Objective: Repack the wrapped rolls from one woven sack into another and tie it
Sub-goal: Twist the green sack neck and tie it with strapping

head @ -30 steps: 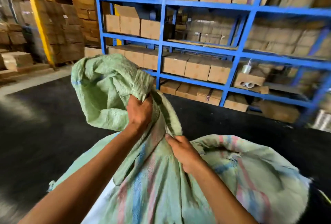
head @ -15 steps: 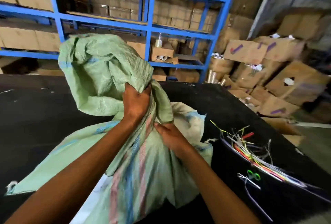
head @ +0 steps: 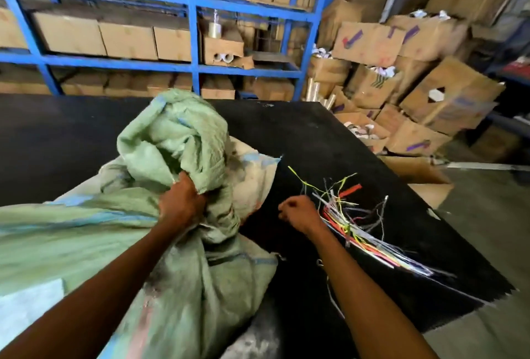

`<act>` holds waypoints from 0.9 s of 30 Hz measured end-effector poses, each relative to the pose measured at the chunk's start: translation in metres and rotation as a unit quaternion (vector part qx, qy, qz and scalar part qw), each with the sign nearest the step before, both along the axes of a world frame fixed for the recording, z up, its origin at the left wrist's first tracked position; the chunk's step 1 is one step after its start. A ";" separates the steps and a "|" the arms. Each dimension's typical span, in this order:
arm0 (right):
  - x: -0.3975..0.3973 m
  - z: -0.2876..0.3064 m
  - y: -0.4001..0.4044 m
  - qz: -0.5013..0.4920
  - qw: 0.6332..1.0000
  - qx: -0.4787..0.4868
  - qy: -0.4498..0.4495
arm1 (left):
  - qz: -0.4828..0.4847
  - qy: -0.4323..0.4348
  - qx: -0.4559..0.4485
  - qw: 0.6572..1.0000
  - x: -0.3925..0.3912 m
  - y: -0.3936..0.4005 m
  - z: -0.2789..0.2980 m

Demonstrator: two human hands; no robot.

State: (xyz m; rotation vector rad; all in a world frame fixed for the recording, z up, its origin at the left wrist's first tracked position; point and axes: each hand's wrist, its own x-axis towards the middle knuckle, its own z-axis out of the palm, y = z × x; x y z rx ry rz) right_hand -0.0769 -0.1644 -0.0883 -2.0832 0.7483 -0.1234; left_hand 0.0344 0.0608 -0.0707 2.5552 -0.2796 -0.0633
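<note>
Left hand bunches the sack's neck while the right hangs over the loose ties.

Nearest, the green woven sack [head: 177,287] lies bulging across the black mat [head: 315,135], its gathered mouth standing up in a crumpled bunch. The left hand [head: 182,206] grips that gathered neck, fingers curled tight into the fabric. The right hand [head: 299,213] is off the sack, just beside a bundle of coloured strings [head: 352,226] spread on the mat; its fingers are curled, but whether they pinch a strand cannot be told. Beyond the mat stand blue shelving [head: 192,68] stacked with cartons and, to the right, a heap of cardboard boxes [head: 430,100].
</note>
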 end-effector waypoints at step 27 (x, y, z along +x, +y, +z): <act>0.087 -0.044 -0.177 0.013 0.963 -0.233 0.133 | 0.101 -0.012 0.149 0.984 0.030 -0.030 -0.024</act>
